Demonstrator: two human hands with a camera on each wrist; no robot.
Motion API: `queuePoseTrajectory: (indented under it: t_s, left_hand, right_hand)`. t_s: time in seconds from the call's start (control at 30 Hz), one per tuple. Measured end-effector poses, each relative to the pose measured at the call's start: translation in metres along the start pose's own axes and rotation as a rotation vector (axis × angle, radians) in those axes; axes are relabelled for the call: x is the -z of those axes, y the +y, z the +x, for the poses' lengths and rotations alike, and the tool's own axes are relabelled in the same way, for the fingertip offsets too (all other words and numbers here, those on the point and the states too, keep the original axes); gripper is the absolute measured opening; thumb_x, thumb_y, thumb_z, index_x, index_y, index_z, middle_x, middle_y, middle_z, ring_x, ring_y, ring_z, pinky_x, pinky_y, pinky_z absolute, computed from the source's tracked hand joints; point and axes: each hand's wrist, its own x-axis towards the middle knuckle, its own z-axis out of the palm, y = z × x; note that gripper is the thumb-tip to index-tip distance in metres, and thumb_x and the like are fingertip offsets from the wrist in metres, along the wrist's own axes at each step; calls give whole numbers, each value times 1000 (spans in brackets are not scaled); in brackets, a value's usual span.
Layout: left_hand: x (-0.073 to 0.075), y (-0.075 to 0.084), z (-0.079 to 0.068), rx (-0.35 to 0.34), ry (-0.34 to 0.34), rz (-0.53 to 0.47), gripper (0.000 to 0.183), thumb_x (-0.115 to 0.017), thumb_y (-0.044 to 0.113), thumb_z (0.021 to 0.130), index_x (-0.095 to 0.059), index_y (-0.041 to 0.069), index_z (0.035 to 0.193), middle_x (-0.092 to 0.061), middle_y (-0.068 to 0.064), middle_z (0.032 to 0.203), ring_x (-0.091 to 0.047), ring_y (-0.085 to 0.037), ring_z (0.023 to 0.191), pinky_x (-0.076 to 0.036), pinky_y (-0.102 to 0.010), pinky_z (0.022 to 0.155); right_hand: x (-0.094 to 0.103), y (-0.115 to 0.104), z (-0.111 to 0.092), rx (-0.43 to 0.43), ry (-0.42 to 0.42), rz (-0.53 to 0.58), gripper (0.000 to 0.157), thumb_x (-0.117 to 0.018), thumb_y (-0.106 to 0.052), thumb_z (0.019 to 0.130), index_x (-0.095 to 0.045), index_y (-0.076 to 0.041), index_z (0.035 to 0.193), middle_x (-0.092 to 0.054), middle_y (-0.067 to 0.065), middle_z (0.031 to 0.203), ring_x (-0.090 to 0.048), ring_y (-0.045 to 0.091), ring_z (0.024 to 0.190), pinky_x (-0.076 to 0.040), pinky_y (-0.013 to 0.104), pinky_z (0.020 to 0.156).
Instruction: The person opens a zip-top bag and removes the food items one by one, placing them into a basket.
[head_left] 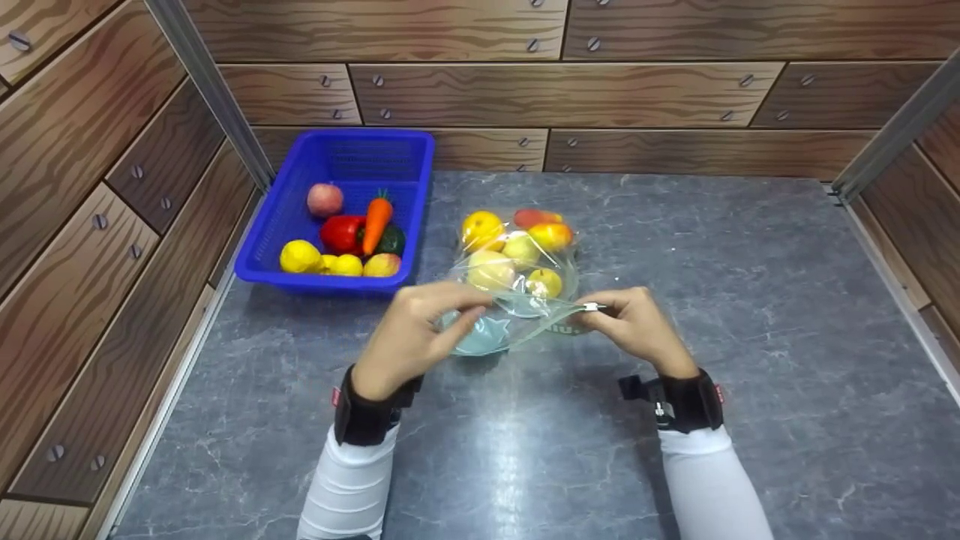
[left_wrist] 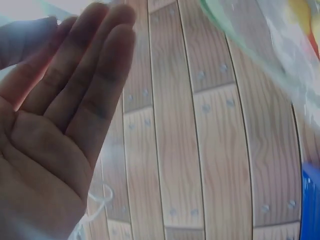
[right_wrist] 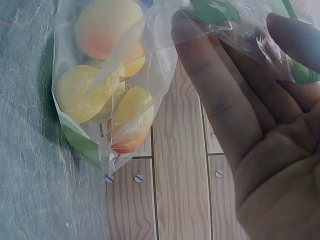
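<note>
A clear zip bag [head_left: 559, 262] with a pale green rim lies on the tabletop, its mouth gaping towards me. Inside are several fruits: an orange [head_left: 482, 229], yellow-red mangoes [head_left: 551, 236] and pale yellow-green fruits [head_left: 491, 268]. My right hand [head_left: 634, 326] pinches the right corner of the rim beside a small white slider [head_left: 592, 307]. In the right wrist view, plastic runs between its thumb and fingers. My left hand [head_left: 416, 330] is at the left of the mouth, fingers extended, thumb apart from them. The left wrist view shows its straight fingers [left_wrist: 82, 90].
A blue basket [head_left: 259, 259] stands at the back left with a peach [head_left: 325, 200], a red pepper [head_left: 343, 234], a carrot [head_left: 377, 223], lemons [head_left: 300, 256] and a dark green item [head_left: 391, 241]. Wood-patterned panels [head_left: 570, 94] enclose the grey tabletop [head_left: 750, 300].
</note>
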Motion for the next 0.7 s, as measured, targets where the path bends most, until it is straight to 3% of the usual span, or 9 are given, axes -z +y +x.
queuePoseTrajectory:
  t_s: [0.13,0.33,0.53,0.7]
  left_hand:
    - [-10,6,1,29,-151,29,21,-72,6,96,-77,7,116,-78,-5,112,-73,-17,103,-57,-27,93]
    - [-24,8,3,117,-355,185,29,-66,10,99,-74,14,127,-76,2,116,-71,-15,106,-57,-33,93]
    - [-38,4,1,263,-421,373,22,-64,6,96,-73,15,114,-74,1,104,-71,-19,97,-59,-39,84]
    - [-48,-5,0,307,-463,436,17,-65,7,96,-72,10,112,-74,-5,108,-71,-25,101,-59,-42,86]
  right_hand:
    - [0,1,0,-2,-1,4,10,-75,0,91,-79,5,99,-78,18,89,-74,7,74,-61,23,70]
    - [0,3,0,27,1,20,10,-73,3,91,-78,6,99,-77,20,90,-74,4,74,-61,22,70]
    - [0,4,0,31,-8,32,10,-72,4,92,-78,7,100,-77,21,91,-74,5,76,-61,23,72]
    - [0,3,0,30,-6,14,10,-73,3,92,-78,6,100,-77,20,91,-75,7,75,-61,23,71]
